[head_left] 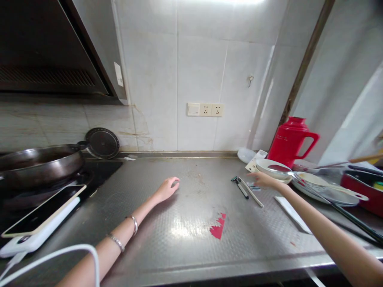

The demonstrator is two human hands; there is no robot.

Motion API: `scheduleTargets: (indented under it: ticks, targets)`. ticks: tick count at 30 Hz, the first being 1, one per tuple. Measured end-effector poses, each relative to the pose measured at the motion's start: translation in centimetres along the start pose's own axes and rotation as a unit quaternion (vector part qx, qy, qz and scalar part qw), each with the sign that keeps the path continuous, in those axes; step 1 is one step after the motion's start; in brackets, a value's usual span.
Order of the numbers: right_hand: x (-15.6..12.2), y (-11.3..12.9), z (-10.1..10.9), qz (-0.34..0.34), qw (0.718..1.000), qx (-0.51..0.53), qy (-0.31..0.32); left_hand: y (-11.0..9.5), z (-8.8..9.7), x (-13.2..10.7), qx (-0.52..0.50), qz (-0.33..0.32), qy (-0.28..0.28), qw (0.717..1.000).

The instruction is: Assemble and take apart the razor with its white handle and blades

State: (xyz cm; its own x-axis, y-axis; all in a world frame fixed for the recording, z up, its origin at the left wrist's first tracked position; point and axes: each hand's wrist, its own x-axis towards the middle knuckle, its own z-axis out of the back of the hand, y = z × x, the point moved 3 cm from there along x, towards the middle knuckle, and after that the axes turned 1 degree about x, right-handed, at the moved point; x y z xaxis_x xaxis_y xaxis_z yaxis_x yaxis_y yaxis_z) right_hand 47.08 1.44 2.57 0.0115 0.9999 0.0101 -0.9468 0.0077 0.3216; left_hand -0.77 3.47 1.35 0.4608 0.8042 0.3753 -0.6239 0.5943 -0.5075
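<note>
My left hand (169,188) is at the middle of the steel counter (143,239), fingers loosely curved and apart, with nothing in it. Over the right side, my right hand (262,180) has a finger stretched out to the left. I see nothing held in it, though its underside is hidden. Near that hand lie a razor (240,187) with a dark handle and a pale slim stick-like item (251,193) side by side. A small clear packet (253,186) lies just below the hand. Towards the front is a torn red paper piece (219,227).
A red thermos flask (289,141) stands at the back right behind bowls (271,165) and a pale ladle (329,185). A white flat strip (293,215) lies under my right forearm. Left are a pan (42,165), a phone (44,211) and a white cable (74,248).
</note>
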Motion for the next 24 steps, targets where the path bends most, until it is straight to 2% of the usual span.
scheduleTargets:
  ticks: [3,7,12,15,19,24]
  targets:
    - [0.8,2.6,-0.1,0.028,0.999,0.017,-0.017,1.5,0.9,-0.3,0.019,0.025,-0.019,0.999]
    - [1.7,7.2,-1.1,0.063,0.997,0.019,-0.038,3.7,2.5,-1.0,0.046,0.064,-0.044,0.996]
    - [2.3,13.1,-3.8,0.128,0.991,0.008,-0.037,6.7,4.5,-2.7,0.083,0.1,-0.06,0.99]
    - [2.3,15.8,-5.8,0.153,0.987,0.009,-0.039,8.3,5.4,-3.9,0.106,0.112,-0.064,0.986]
    - [1.8,17.6,-8.6,0.156,0.987,0.01,-0.045,9.7,6.0,-5.3,0.144,0.121,-0.057,0.981]
    - [0.8,17.8,-11.0,0.121,0.989,-0.031,-0.079,10.2,6.4,-6.2,0.197,0.125,-0.039,0.972]
